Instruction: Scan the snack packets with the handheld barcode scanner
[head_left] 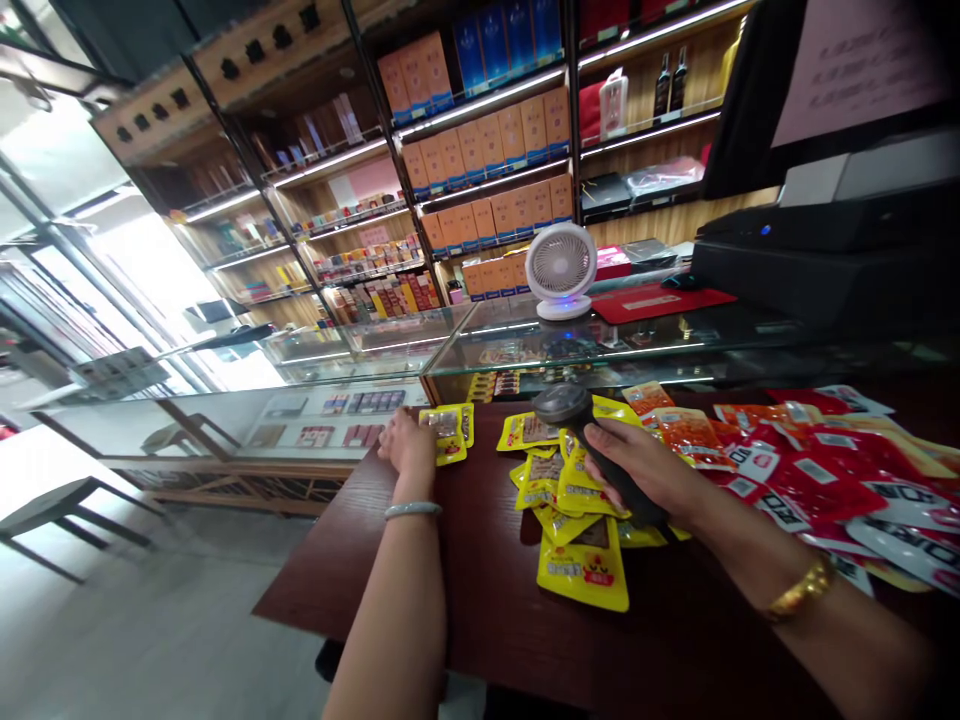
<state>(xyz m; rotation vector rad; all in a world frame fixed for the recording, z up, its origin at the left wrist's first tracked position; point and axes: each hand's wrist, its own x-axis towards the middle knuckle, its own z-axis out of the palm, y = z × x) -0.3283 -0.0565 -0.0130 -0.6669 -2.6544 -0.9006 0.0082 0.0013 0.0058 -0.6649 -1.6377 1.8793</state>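
Observation:
My right hand (637, 465) is wrapped round the handle of a black barcode scanner (564, 405), its head towards the far side of the table. Beneath and around the scanner lies a loose pile of yellow snack packets (581, 575). At the far left of the table rests my left hand (407, 442), back up, with its fingers partly visible and apart by the table's edge. Just right of that hand lie a couple more yellow packets (450, 430); whether the hand touches them I cannot tell. Nothing shows in the left hand.
Red and white packets (817, 480) and orange packets (686, 430) heap up on the right of the dark table (480, 560). A white fan (562, 270) stands on the glass counter beyond, near a red mat (660, 303) and a black machine (825, 260). Boxed goods fill shelves behind.

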